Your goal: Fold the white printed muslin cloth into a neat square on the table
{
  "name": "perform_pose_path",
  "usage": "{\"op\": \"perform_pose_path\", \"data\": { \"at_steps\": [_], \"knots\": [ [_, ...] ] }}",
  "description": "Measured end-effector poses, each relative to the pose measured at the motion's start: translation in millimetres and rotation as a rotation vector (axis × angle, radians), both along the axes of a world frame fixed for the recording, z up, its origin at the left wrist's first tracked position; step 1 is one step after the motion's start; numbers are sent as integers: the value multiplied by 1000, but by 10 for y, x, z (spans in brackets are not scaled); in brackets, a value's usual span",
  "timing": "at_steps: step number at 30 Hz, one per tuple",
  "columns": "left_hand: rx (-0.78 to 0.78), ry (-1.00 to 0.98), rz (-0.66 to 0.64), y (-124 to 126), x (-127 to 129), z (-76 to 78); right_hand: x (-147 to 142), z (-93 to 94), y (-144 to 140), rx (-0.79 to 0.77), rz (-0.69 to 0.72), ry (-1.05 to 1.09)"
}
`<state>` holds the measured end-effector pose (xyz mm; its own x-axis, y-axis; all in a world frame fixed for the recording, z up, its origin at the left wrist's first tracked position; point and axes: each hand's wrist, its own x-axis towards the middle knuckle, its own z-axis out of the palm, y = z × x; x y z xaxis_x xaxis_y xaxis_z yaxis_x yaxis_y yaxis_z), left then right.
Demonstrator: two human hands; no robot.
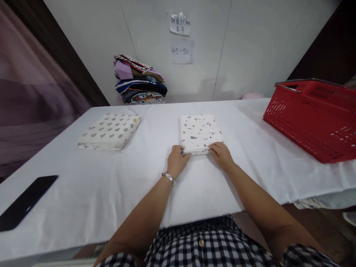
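At the middle of the white-draped desk (pixel 111 193), your two hands meet the near edge of a folded white cloth (pixel 199 131) printed with small scattered motifs, which lies flat and squared just ahead of you. Your left hand (pixel 177 160), a watch at the wrist, curls its fingers around the near left corner of the cloth, while your right hand (pixel 221 154) rests fingers-down on the near right corner; both are closed lightly on the fabric's edge rather than spread flat. The cloth looks light, soft and limp, several thin layers stacked in a neat fold, so it will likely sag and fan open if lifted by one corner alone. Judge the safest hold to be at the two near corners together, pinching all layers at once, or with palms slid beneath the whole bundle. It seems neither slippery nor fragile, though the fold can slide apart. To your left lies a second folded cloth (pixel 109 131) with a grey pattern, and nearer the edge a dark phone (pixel 26 202). A red basket (pixel 314 118) stands at your right, a stack of folded clothes (pixel 139 81) against the wall (pixel 250 44) beyond.
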<state>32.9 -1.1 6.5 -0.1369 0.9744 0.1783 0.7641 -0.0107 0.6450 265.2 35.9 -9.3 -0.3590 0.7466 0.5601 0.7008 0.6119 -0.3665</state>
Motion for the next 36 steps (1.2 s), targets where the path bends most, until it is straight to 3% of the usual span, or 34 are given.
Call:
{"op": "perform_pose_path", "data": {
  "at_steps": [10, 23, 36],
  "knots": [
    [-23, -55, 9, -1, -7, -9, 7, -20, 7, 22, -8, 27],
    [68, -49, -26, 8, 8, 28, -2, 42, -43, 13, 31, -14],
    [114, -43, -233, 28, -128, 19, 30, -12, 7, -3, 29, -40]
  ]
}}
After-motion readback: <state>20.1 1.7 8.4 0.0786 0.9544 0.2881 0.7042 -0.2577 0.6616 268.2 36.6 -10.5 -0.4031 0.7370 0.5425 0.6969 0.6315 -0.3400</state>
